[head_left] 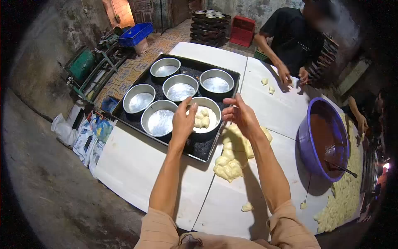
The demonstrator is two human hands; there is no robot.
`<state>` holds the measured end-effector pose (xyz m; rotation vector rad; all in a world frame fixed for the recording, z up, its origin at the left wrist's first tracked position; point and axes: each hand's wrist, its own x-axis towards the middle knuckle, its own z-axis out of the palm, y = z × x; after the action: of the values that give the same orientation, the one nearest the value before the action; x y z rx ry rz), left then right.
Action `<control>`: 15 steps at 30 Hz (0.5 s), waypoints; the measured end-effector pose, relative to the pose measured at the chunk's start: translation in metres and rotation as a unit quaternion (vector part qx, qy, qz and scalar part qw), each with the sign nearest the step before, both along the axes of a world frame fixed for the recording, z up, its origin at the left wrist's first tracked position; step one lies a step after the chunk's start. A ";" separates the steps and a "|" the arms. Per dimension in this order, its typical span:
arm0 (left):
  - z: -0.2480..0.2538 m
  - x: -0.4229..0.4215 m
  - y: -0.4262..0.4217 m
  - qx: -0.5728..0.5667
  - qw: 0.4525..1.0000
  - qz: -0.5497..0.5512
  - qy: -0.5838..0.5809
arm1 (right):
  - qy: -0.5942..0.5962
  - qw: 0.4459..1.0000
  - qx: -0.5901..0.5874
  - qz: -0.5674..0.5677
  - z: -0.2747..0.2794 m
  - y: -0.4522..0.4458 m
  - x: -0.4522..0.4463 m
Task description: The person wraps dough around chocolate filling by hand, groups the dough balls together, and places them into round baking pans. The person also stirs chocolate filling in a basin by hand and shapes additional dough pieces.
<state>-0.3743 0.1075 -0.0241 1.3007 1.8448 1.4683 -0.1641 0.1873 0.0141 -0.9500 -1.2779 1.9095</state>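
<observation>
Six round metal pans, one of them an empty pan [180, 87], stand in a black tray [195, 150]. Pale dough pieces [202, 118] lie inside the pan at the tray's near right corner. My left hand [184, 120] is at that pan's left rim, fingers extended and nothing visible in it. To the right of the same pan, my right hand [241, 114] is raised with its fingers apart, holding nothing. Just below my right hand, a mass of dough [230, 164] rests on the white table [145, 166].
A purple basin [304, 137] of brown filling with a spoon stands at the right, beside a long dough sheet [342, 199]. Across the table a person [296, 41] handles a small piece; another person's hand [361, 123] is at the far right. Small dough bits [247, 206] lie about.
</observation>
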 end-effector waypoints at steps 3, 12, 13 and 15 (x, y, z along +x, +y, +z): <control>0.011 0.023 -0.011 0.038 0.955 -0.042 -0.292 | 0.077 0.991 -0.039 0.102 -0.003 -0.045 -0.024; 0.055 0.035 -0.058 0.048 0.908 0.049 -0.414 | 0.169 0.977 -0.039 0.124 0.004 -0.116 -0.122; 0.059 0.033 -0.066 0.069 0.919 0.033 -0.386 | 0.155 0.981 -0.005 0.119 -0.007 -0.110 -0.131; 0.052 0.036 -0.082 0.074 0.953 -0.020 -0.295 | 0.126 0.985 0.061 0.104 -0.028 -0.098 -0.150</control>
<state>-0.3379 0.0251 0.0279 0.8204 1.3294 1.7591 -0.3137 0.0891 -0.0142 -0.5093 -1.3658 2.0076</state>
